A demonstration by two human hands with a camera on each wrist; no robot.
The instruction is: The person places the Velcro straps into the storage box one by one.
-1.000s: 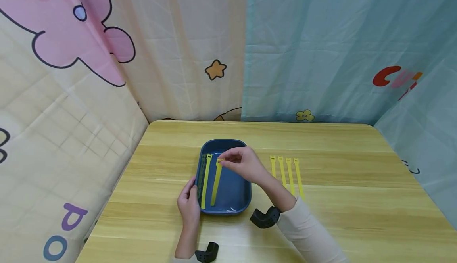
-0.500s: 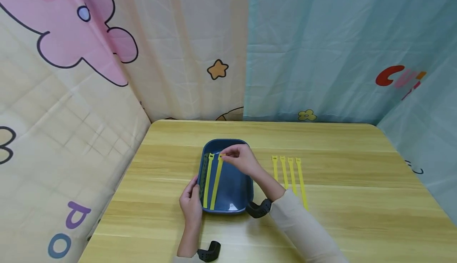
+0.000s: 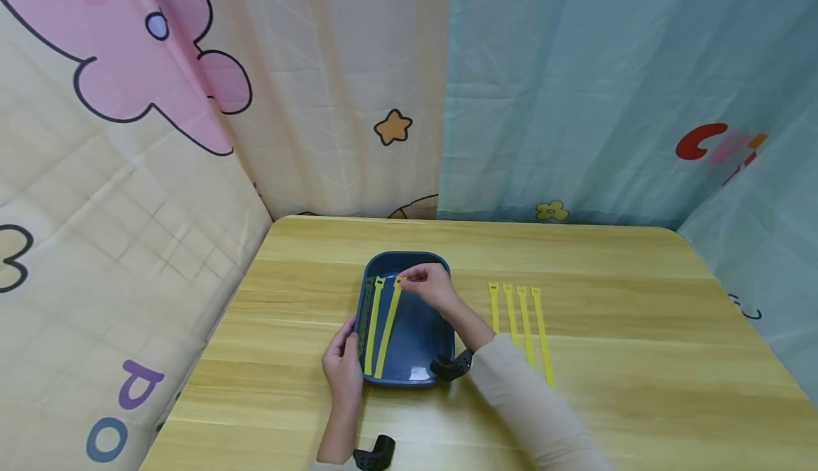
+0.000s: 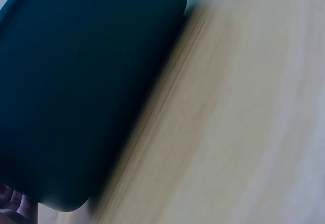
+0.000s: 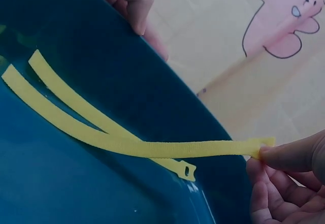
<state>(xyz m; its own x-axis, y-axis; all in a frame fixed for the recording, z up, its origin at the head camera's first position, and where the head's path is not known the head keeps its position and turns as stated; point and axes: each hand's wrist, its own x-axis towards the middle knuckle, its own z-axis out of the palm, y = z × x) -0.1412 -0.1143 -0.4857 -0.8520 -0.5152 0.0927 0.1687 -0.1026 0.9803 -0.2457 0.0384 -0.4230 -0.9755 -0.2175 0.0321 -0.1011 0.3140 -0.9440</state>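
My left hand (image 3: 343, 370) grips the left rim of a dark blue tray (image 3: 418, 343), thumb at the rim. Its fingers (image 5: 137, 5) show over that rim in the right wrist view. My right hand (image 3: 431, 286) pinches the slotted head of a yellow hook-and-loop cable tie (image 5: 203, 148) between thumb and fingertips. This tie's head is raised above the tray, and its tail lies on the tray floor. A second yellow cable tie (image 3: 373, 325) lies in the tray along the left wall; the held tie crosses over it in the right wrist view.
Several more yellow cable ties (image 3: 525, 322) lie in a row on the wooden table (image 3: 613, 357), right of the tray, partly hidden by the right sleeve (image 3: 530, 400). Printed curtains (image 3: 332, 101) stand behind the table and at its sides.
My right hand has shifted slightly and the pinched tie's tail has moved left, near the lower end of the tie beside it. The left hand keeps its hold on the tray.
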